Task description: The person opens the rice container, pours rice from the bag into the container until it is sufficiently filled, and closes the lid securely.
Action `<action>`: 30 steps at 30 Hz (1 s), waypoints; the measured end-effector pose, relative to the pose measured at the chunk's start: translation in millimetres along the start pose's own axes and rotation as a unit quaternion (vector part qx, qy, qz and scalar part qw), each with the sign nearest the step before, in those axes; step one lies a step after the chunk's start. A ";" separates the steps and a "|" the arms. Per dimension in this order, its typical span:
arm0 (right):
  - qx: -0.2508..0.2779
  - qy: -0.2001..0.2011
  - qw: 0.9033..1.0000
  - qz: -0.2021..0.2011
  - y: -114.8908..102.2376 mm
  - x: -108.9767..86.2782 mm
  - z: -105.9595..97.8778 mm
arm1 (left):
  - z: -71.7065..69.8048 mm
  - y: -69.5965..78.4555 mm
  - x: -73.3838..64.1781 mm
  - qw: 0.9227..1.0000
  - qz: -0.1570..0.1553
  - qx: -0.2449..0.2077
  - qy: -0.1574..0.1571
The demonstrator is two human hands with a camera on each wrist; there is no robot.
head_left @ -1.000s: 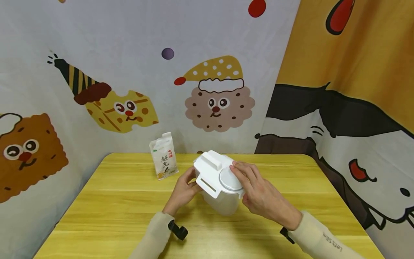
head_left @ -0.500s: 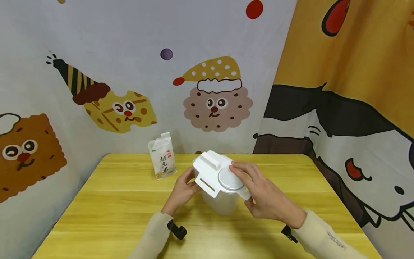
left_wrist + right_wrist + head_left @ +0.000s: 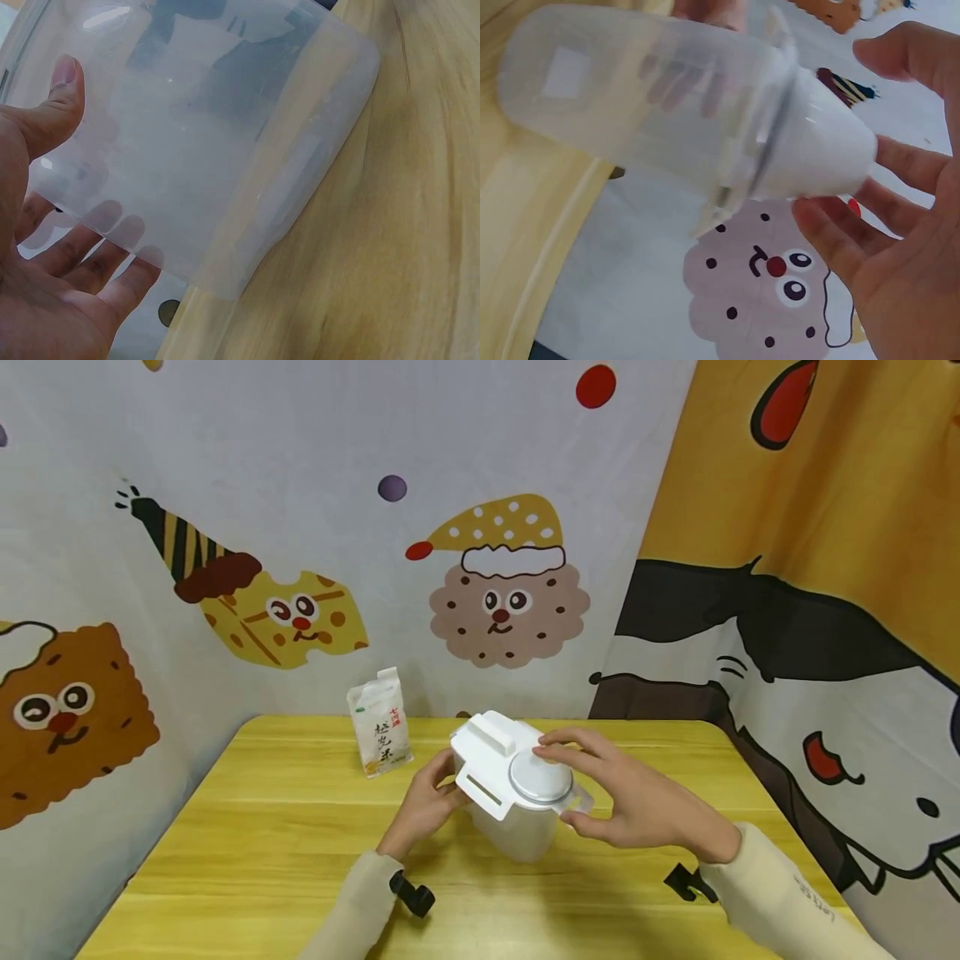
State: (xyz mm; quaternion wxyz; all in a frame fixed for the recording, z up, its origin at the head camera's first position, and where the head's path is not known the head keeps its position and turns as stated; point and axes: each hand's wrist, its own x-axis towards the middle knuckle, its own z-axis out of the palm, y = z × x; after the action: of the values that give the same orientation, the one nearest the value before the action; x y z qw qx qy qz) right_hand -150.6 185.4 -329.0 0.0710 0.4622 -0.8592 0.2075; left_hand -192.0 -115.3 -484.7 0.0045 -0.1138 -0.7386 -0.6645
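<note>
A translucent plastic storage container [image 3: 517, 835] stands on the table with a white lid [image 3: 480, 752] that has a raised bar and a round cap [image 3: 540, 775]. My left hand [image 3: 426, 802] grips its left side; in the left wrist view the thumb [image 3: 67, 94] lies along one wall and the fingers [image 3: 97, 262] around the other. Over the lid's right side is my right hand [image 3: 630, 793], fingertips on the cap, thumb apart beside the right side flap [image 3: 577, 799], which sticks outward. The front flap [image 3: 482, 792] also stands out from the lid.
A white rice bag [image 3: 380, 727] with printed characters stands at the back left of the wooden table [image 3: 285, 835]. Behind the table hangs a cloth [image 3: 300, 460] printed with cartoon figures. Each wrist wears a black strap with a small device [image 3: 412, 895].
The lid's right flap has swung outward and up. My right hand has moved to the right, its thumb coming away from the flap. The left hand and container stay in place.
</note>
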 end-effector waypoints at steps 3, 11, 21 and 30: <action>0.040 -0.010 0.999 0.003 3.7 6.4 -7.3 | 0.2 0.2 -0.3 1.000 -0.002 0.002 0.000; 0.110 -0.011 0.994 0.001 23.6 21.5 -16.0 | 0.4 1.6 -0.1 1.000 0.009 -0.002 -0.005; 0.181 -0.059 0.979 0.077 41.2 41.6 -27.0 | -0.4 1.3 -0.9 1.000 0.012 -0.003 -0.011; 0.260 -0.129 0.946 0.146 57.9 72.8 -22.9 | -0.1 1.9 -2.4 1.000 0.015 -0.003 -0.009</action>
State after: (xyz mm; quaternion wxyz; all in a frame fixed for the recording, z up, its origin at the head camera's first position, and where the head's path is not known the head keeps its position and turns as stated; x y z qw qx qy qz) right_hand -240.8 167.7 -302.3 -0.1942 0.3573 -0.8353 0.3701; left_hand -189.3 -115.6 -483.2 0.0077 -0.1309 -0.7344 -0.6659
